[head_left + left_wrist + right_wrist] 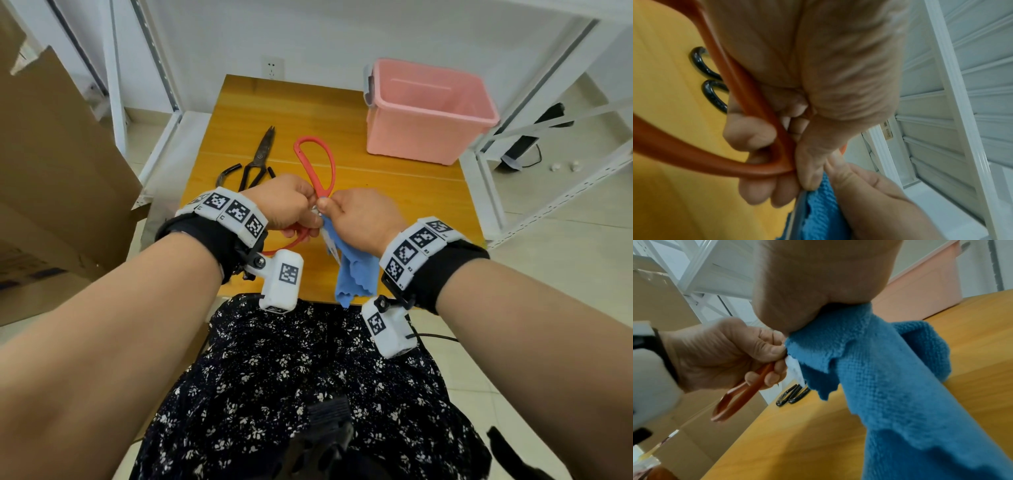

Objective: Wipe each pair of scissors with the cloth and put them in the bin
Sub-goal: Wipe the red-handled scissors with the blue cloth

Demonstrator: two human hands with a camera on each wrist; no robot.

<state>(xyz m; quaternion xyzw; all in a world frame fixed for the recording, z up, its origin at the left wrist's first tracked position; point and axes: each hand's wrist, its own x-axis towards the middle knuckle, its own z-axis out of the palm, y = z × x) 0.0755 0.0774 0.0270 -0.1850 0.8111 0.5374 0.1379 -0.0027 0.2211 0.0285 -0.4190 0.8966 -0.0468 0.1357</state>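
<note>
The red-handled scissors [317, 164] are up off the table [394, 192] in front of me, one handle loop pointing away toward the far edge, the other curving back under my left wrist. My left hand [284, 202] has its fingers curled tight round the handles near the pivot. My right hand [359, 219] is closed on the blue cloth [356, 270], bunched against the blades, the rest hanging past the near edge of the table. The blades themselves are almost wholly hidden between my knuckles and the cloth; only a sliver of metal shows, so I can't say whether they are parted. The dark metal scissors [260, 157] lie flat on the table to the left, their handles partly behind my left hand. The pink bin [428, 109] stands at the far right corner, well apart.
</note>
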